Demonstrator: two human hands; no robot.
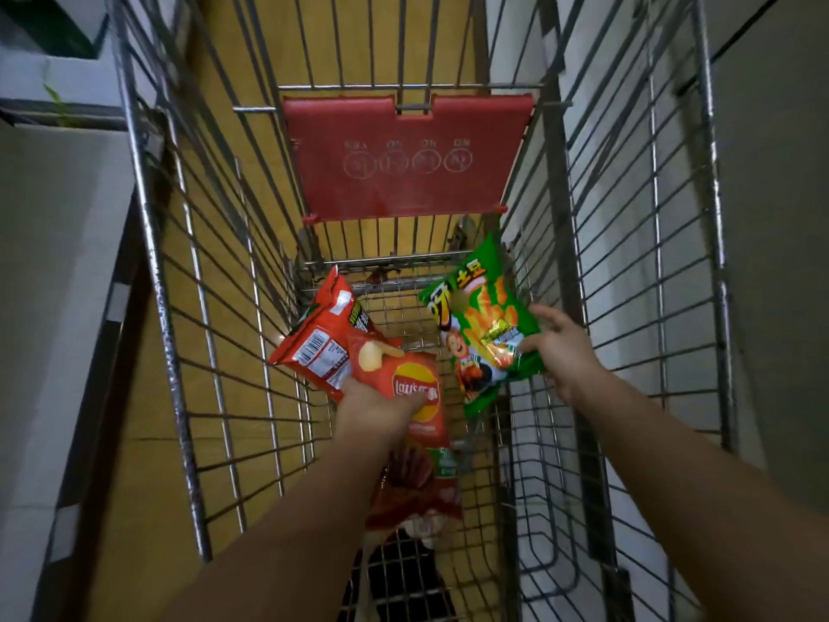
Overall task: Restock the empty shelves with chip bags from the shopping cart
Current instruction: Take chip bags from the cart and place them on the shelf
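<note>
Left hand (377, 404) grips two red bags: a Lay's bag (406, 383) and a back-up bag (320, 336). Right hand (558, 347) pinches a green bag (482, 325) by its edge. All sit low inside the cart (215, 307), near its far end, below the red flap (403, 159).

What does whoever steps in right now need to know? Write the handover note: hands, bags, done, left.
Left hand: grips the red Lay's bag by its lower edge, with a second red bag, barcode side up, against it; whether the hand holds that one too is unclear.
Right hand: pinches the green chip bag at its right edge, held up inside the shopping cart.
Still in the cart: a dark red bag on the cart floor below the left forearm.
Done: bags are in hand, none out of the cart yet.
Left: lift these out, shelve them, return for the dark red bag. Shelves are not in view.
</note>
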